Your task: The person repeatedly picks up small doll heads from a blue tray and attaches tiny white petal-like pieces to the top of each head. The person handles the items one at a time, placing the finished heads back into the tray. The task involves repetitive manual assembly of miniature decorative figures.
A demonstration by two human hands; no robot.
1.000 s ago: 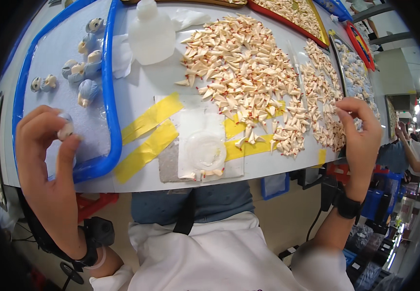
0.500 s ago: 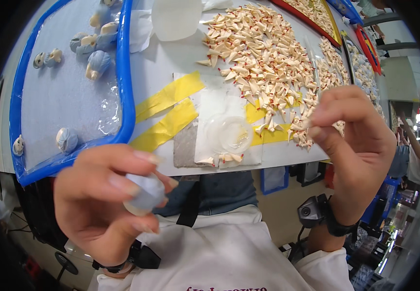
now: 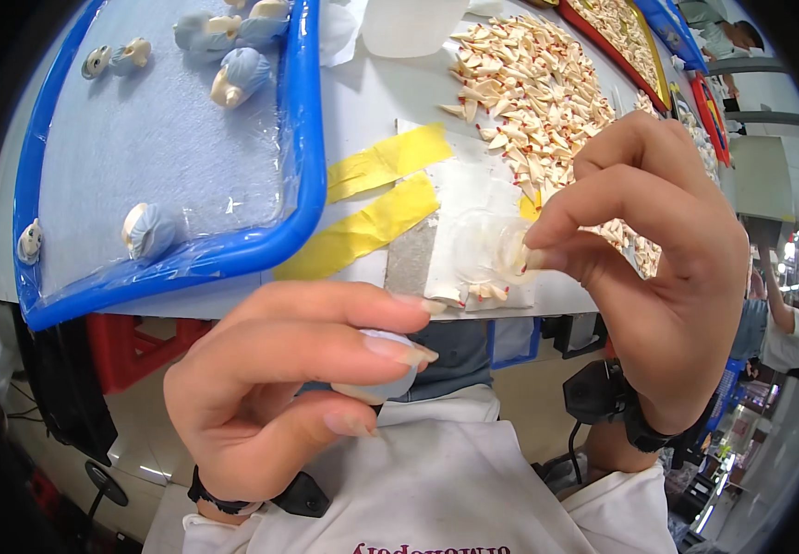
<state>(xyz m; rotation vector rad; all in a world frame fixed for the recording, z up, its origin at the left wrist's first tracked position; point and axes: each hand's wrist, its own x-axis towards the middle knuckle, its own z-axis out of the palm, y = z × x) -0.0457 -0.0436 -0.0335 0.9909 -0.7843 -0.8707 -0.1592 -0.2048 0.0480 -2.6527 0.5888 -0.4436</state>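
Note:
My left hand (image 3: pixel 261 388) is closed round a small rounded piece, pale blue with a cream underside (image 3: pixel 374 377), held in front of the table's near edge. The fingers cover part of it. My right hand (image 3: pixel 663 231) has thumb and forefinger pinched together at the rim of a clear round dish (image 3: pixel 483 254). Whatever lies between those fingertips is too small and covered to name. Under the dish is a white pad (image 3: pixel 446 245), with a few small cream pointed pieces with red tips (image 3: pixel 487 293) at its near edge.
A big heap of cream, red-tipped pointed pieces (image 3: pixel 533 102) lies beyond my right hand. The blue-rimmed tray (image 3: pixel 312 175) at left holds several blue-and-cream figurine heads (image 3: pixel 148 231). Yellow tape strips (image 3: pixel 363 231) cross the table. A red-framed tray (image 3: pixel 603 46) stands at far right.
My right hand has moved left from beside the heap to the clear dish, still pinched. My left hand has moved right with the blue piece. The view has shifted a little.

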